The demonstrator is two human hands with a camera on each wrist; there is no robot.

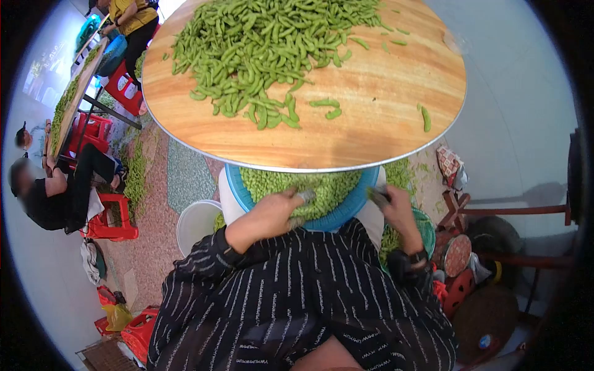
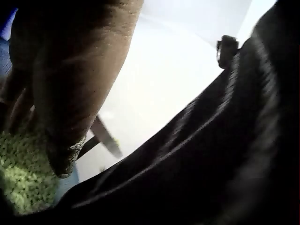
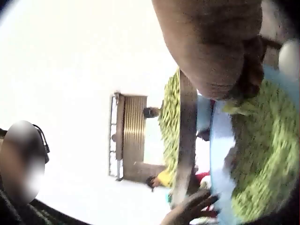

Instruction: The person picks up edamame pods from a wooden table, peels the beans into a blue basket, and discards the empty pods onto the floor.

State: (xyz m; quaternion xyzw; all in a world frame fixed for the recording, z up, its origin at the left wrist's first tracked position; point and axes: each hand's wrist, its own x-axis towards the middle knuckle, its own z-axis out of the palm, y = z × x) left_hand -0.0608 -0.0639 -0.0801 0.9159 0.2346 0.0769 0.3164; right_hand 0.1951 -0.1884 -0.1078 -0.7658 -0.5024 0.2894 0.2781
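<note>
In the head view my left hand (image 1: 266, 215) hovers over a blue basin (image 1: 337, 217) of shelled green soybeans (image 1: 337, 195). Its fingers look loose and blurred, with nothing seen between them. A greyish wrap covers the thumb tip (image 2: 65, 159) in the left wrist view. My right hand (image 1: 399, 213) is at the basin's right rim, its fingers bent together. A bit of green soybean pod (image 3: 238, 108) shows at those fingertips in the right wrist view. Ahead, a big heap of soybean pods (image 1: 253, 55) lies on a round wooden table (image 1: 383, 117).
A white bucket (image 1: 198, 226) stands left of the basin, and a green mesh basket (image 1: 426, 229) to the right. Loose pods (image 1: 426, 117) lie near the table's right edge. Two people sit at another pod-covered table (image 1: 71, 102) on the left, near red stools (image 1: 111, 216).
</note>
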